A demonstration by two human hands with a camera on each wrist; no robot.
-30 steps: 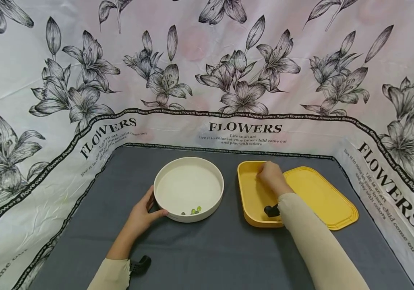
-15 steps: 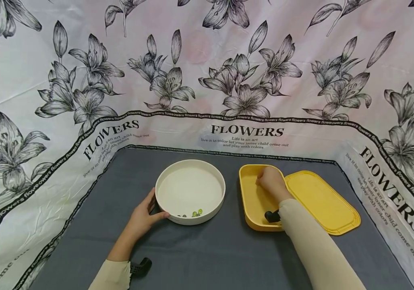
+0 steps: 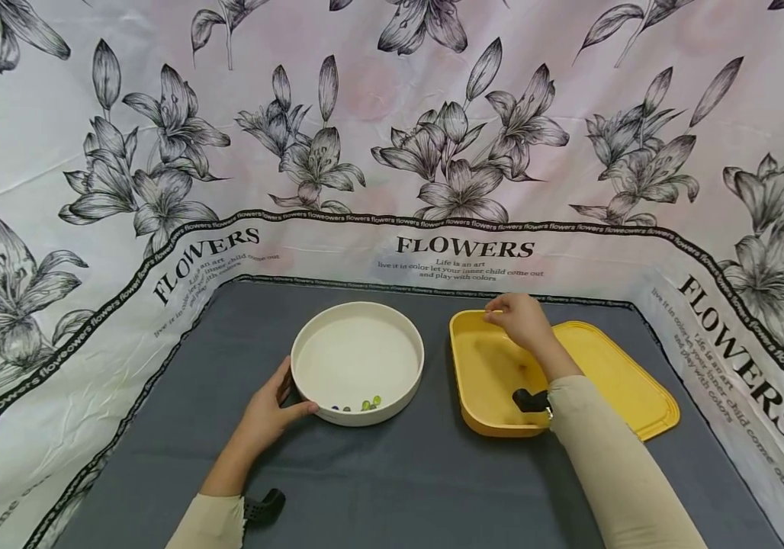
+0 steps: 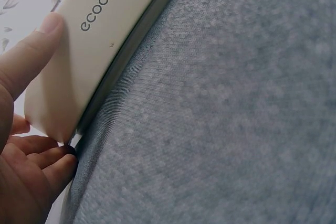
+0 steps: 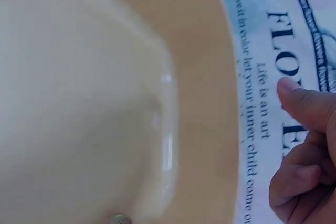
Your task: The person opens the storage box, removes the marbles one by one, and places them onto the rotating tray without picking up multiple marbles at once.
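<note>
My left hand [image 3: 271,412] holds a white round dish [image 3: 358,343] at its left side. In the left wrist view the thumb lies against the dish's outer wall, marked "ecoco", and the fingers [image 4: 55,161] curl at its base. Several small green and dark marbles [image 3: 371,403] lie inside the dish near its front wall. Over the far end of a yellow rectangular box [image 3: 467,381] hovers my right hand [image 3: 525,324]. Its thumb stands apart from the loosely curled fingers, with nothing visible between them. A marble [image 5: 121,219] shows inside the box at the bottom of the right wrist view.
A yellow lid [image 3: 628,381] lies to the right of the box, partly behind the right forearm. Grey cloth [image 3: 392,488] covers the table. A white flower-printed sheet [image 3: 461,252] rises at the back and both sides.
My right hand has risen from inside the yellow box to above its far end, and its fingers have loosened. The marbles at the dish's front have shifted slightly. The left hand keeps its place.
</note>
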